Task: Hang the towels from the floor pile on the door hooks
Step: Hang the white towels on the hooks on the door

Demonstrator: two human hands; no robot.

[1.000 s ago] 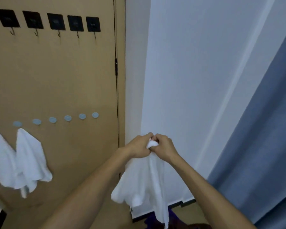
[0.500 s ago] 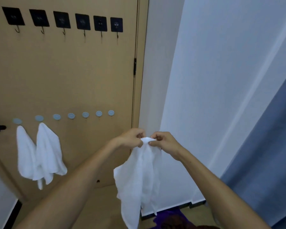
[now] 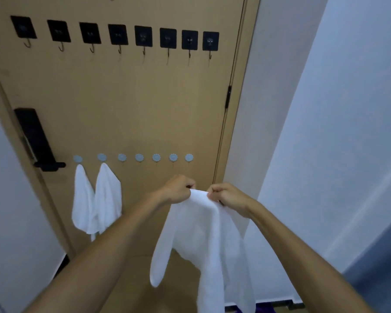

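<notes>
We hold one white towel [image 3: 203, 245] in front of the tan door [image 3: 127, 109], below the lower row of hooks and toward its right end. The towel's long axis runs vertically: its top edge is bunched between our hands and the body hangs straight down, with one lobe ending lower left and a longer fold running off the bottom of the frame. The fabric looks soft and thick, matte, with rounded folds and no visible pattern.

The left hand [image 3: 178, 188] is curled and pinches the top edge of the towel from the left. The right hand [image 3: 226, 195] is curled and grips the same edge from the right, close beside the left hand.

The door carries two rows of hooks. The upper row [image 3: 117, 37] consists of square black plates, each with a thin metal hook below. The lower row [image 3: 139, 157] consists of small round pale-blue pads with scalloped rims.

Two hung towels [image 3: 97, 199] drape from the two leftmost blue pads, each tapering to a point at the top and touching the other lower down. A black door handle [image 3: 38, 141] sits left of them.
</notes>
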